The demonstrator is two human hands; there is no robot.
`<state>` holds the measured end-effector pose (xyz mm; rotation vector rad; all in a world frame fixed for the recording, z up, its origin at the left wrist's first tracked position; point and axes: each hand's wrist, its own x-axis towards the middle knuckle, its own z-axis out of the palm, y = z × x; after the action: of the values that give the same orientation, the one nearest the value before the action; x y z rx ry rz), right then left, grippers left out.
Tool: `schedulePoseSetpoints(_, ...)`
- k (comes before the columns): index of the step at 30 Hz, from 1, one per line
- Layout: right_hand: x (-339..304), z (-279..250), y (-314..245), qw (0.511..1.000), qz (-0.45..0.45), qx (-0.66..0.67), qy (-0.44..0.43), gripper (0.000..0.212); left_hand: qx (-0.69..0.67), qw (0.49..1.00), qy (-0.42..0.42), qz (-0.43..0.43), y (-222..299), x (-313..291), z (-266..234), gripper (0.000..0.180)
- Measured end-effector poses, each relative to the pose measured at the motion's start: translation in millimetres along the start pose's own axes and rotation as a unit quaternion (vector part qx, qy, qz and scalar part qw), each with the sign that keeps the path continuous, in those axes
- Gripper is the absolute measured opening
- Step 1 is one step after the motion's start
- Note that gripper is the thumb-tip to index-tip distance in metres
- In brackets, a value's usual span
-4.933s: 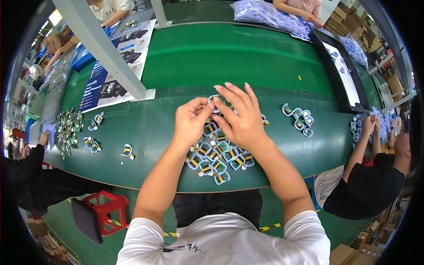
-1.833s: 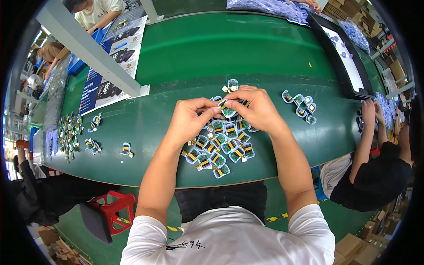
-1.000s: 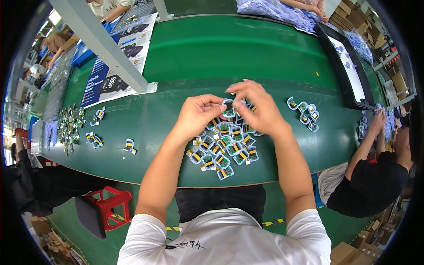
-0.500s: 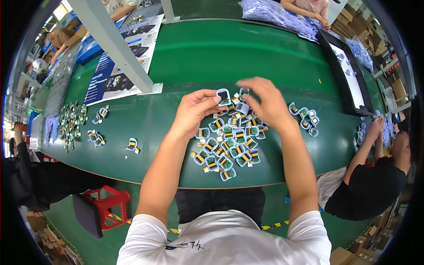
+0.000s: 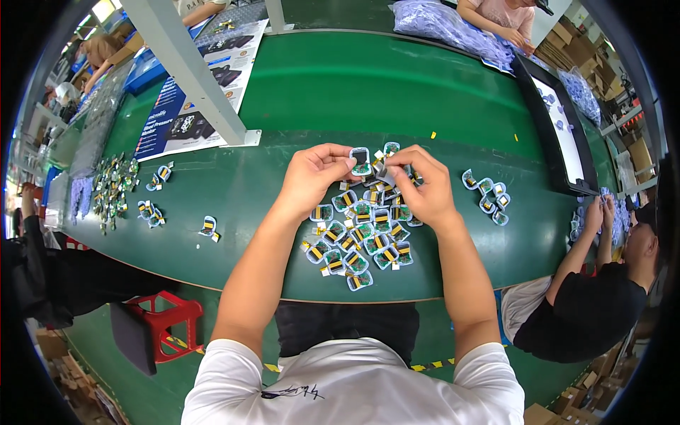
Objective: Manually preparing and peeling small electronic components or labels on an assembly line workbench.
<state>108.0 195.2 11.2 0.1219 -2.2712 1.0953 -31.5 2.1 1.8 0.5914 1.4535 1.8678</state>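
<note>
My left hand (image 5: 312, 177) is closed, with thumb and fingers pinching a small pale-blue casing (image 5: 360, 168) upright above the pile. A dark screen and a bit of green circuit board show inside the casing. Close to its right side is my right hand (image 5: 425, 185), thumb and fingertips drawn together at a small grey piece (image 5: 381, 171). Whether the fingers grip that piece or merely cover it is unclear. Below both hands spreads a pile of similar casings (image 5: 362, 232) with green boards, dark screens and yellow strips; my right hand hides some of them.
Several casings (image 5: 486, 198) lie right of the pile, and one casing (image 5: 208, 226) lies left. Loose circuit boards (image 5: 115, 188) are heaped far left. A metal post (image 5: 205, 92) stands on a printed sheet (image 5: 159, 131). A black-framed tray (image 5: 577, 152) and co-workers are at right.
My right hand has come down and left to the casing in my left hand, its fingers closing together. A small yellow piece now lies on the table beyond my right hand.
</note>
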Motion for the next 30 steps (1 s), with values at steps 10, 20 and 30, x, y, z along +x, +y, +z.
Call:
schedulePoseSetpoints(10,-3,-1,4,1.000,-0.006,-0.008,-0.020,0.021,-0.055,0.998,-0.022,-0.013,-2,-1,0,0.022)
schedulePoseSetpoints(20,-2,11,-8,0.999,-0.027,-0.009,-0.027,0.020,0.110,0.993,-0.003,0.050,-12,-3,8,0.024)
schedulePoseSetpoints(30,-1,14,-9,0.991,-0.027,-0.120,0.051,0.016,0.099,0.994,-0.041,0.036,-8,-3,7,0.027)
